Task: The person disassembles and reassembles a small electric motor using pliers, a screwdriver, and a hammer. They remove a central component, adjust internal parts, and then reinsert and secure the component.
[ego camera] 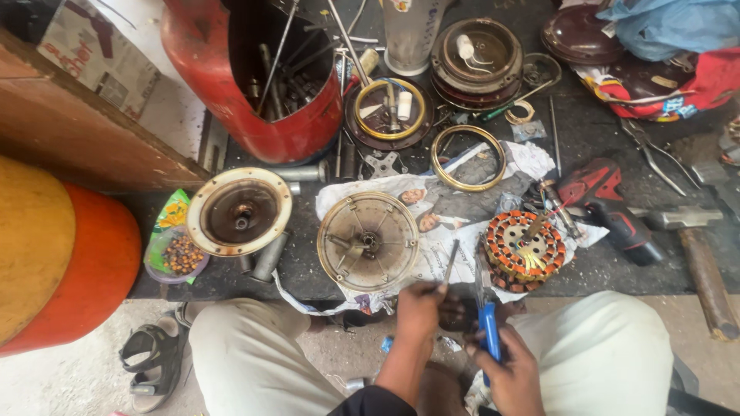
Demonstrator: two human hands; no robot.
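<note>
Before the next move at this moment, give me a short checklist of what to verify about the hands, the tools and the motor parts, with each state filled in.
1. Left hand grips a thin metal tool: ok.
2. Right hand holds the blue-handled tool: ok.
3. Thin metal tool's tip touching any part: cannot tell.
4. Round metal motor cover lies flat on the newspaper: ok.
5. Copper-wound stator within reach, ahead of the right hand: ok.
6. Bench tidy around the work: not ok; a red drill, a hammer and brass rings lie close.
</note>
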